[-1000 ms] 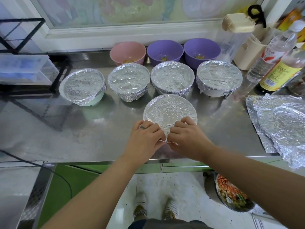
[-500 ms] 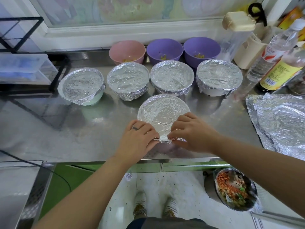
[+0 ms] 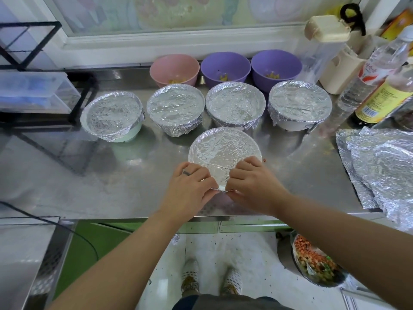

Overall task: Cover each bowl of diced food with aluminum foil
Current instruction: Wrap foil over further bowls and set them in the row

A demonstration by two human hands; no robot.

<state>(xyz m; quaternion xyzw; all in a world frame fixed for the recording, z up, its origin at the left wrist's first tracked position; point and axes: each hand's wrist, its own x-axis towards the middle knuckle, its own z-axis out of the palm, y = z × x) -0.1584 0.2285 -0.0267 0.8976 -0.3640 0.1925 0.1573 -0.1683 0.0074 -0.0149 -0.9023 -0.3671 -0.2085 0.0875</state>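
Foil (image 3: 223, 151) crimp at near desk (image 3: 100, 186) edge.
Pinched at rim by fingers of left hand (image 3: 190, 186), right hand (image 3: 252, 184); thin, light, probably tear-prone; best held at folded edge.

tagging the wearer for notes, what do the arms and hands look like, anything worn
No sleeves, gloves, watch or bracelet in view on either arm. The left hand has a dark band on one finger, ring or marking unclear; the right hand shows none.

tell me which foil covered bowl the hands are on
The front bowl, alone near the counter edge: left hand and right hand pinch its foil rim. The other four sit in a row behind.
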